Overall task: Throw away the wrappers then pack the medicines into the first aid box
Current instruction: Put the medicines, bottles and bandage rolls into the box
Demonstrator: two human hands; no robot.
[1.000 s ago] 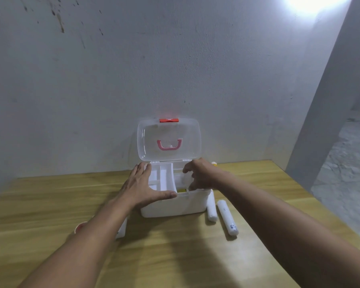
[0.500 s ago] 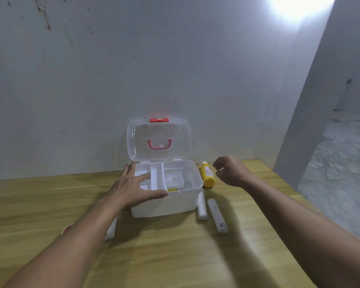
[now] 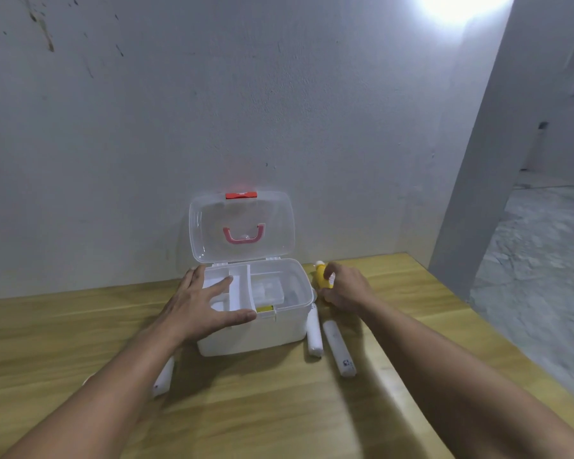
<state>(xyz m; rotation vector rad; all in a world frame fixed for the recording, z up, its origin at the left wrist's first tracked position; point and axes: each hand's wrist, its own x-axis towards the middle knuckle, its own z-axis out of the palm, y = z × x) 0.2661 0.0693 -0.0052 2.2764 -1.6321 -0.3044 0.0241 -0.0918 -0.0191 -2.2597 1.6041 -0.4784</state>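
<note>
tabletop (image 3: 279, 409): wood, under both my forearms, carries everything below.
first aid box (image 3: 252, 336): white, open, directly under my left fingers, just left of my right fingers. Divided tray sits in the top.
lid (image 3: 242, 226): clear, standing upright behind the box, beyond my left fingertips; pink handle (image 3: 244, 234) and red latch (image 3: 241, 195) on it.
left hand (image 3: 199, 309): palm down on the box's front-left rim, fingers (image 3: 219, 283) spread wide over the tray, thumb along the front edge. Gripping nothing.
right hand (image 3: 345, 289): just right of the box, fingers curled around the yellow bottle (image 3: 320, 276), holding it at the tabletop.
yellow bottle: white cap points away from me, body partly hidden by my fingers.
white rolls: two lie side by side just nearer me than my right fingers, one (image 3: 314, 332) touching the box's right wall, the other (image 3: 338, 347) beside it. A third (image 3: 163, 379) lies under my left forearm, mostly hidden.
</note>
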